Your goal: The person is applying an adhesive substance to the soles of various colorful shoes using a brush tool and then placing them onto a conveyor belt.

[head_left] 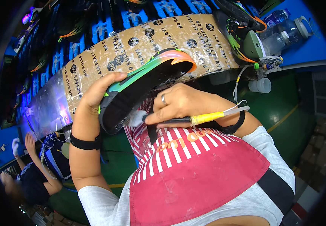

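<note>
My left hand (99,89) grips a shoe sole (142,87) by its edge, thumb on the side wall. The sole is tilted, its black face toward me, and its side wall fades from green to orange. In my right hand (183,101), which wears a ring, is a brush with a black and yellow handle (208,118) and a pale tube (237,109) running from its end. The brush's whitish bristles (136,118) touch the lower part of the black face, where wet streaks shine.
A cardboard-covered work surface (95,75) lies beyond my hands. At the right stand black shoes (238,37), clear bottles (277,43) and a small plastic cup (260,86). Blue racks (132,19) carrying shoes line the back. Another person (38,180) works at the lower left.
</note>
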Motion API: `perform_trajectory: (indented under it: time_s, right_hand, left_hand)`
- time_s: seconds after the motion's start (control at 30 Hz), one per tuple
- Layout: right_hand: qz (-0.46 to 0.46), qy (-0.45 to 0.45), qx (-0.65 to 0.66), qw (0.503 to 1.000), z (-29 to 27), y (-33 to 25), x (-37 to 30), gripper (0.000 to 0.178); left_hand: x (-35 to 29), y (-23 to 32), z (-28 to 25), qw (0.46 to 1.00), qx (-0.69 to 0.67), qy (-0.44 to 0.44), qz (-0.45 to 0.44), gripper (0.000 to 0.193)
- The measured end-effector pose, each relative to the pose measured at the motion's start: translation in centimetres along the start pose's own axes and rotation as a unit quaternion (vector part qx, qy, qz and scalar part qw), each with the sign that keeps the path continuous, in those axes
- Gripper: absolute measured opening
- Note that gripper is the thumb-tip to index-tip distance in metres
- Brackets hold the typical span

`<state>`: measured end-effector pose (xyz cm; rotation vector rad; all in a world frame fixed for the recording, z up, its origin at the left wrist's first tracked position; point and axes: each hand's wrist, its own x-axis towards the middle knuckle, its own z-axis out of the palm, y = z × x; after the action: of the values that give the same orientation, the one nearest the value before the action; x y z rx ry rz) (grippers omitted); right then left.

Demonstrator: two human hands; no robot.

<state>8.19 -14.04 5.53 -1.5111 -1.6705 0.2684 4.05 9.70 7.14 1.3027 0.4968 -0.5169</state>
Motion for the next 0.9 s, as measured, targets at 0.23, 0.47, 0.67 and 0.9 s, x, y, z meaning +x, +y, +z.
perform_trajectory:
  time_s: [0.23, 0.47, 0.67, 0.9]
  right_hand:
    - [-0.019, -0.018, -0.058, 0.998, 0.3, 0.0, -0.6, 0.023]
    - [-0.017, 0.041, -0.123, 0.991, 1.1, 0.2, -1.1, 0.027]
    - [-0.018, 0.026, -0.049, 0.998, 1.2, 0.6, -1.8, 0.033]
    - [-0.022, 0.051, -0.147, 0.988, 1.5, 1.4, -2.3, 0.031]
  left_hand:
    - [-0.6, 0.7, 0.0, 0.996, 0.082, 0.023, -0.042, 0.035]
    - [-1.2, 0.6, -0.4, 0.996, 0.087, 0.013, -0.013, 0.034]
    - [-1.4, 0.4, -1.3, 0.987, 0.113, 0.114, -0.023, 0.034]
    - [-1.2, -0.5, -2.4, 0.994, 0.038, 0.094, -0.025, 0.03]
